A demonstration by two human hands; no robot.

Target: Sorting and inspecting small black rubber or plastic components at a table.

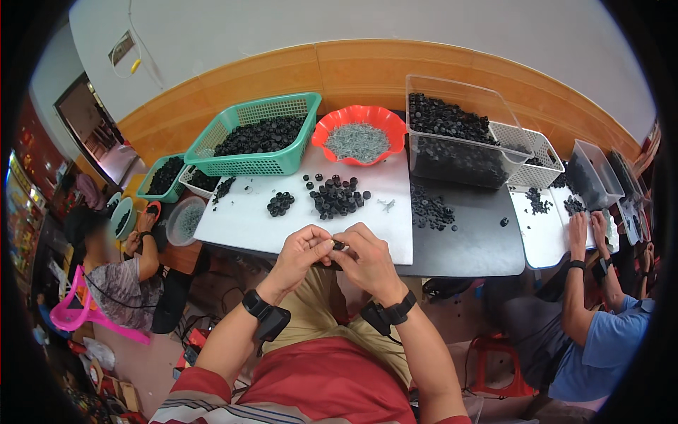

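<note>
Above the near edge of a white board point(236, 230), my left hand point(300, 253) and my right hand point(371, 267) meet, fingertips pinched together. Between them is a small black round part point(338, 246), gripped from both sides; the fingers cover much of it. On the board just beyond lies a loose pile of black cylindrical caps point(337, 198). A tighter cluster of small black round parts point(280, 204) sits to its left. Behind the pile, a red wavy-rimmed bowl point(319, 133) holds many small clear pieces point(357, 141).
A green basket point(261, 167) of black parts stands at the back left, a clear bin point(452, 169) of them at the back right. More black pieces point(431, 210) lie scattered on the dark tabletop point(466, 253). Co-workers sit left point(131, 283) and right point(600, 346), hands at small parts.
</note>
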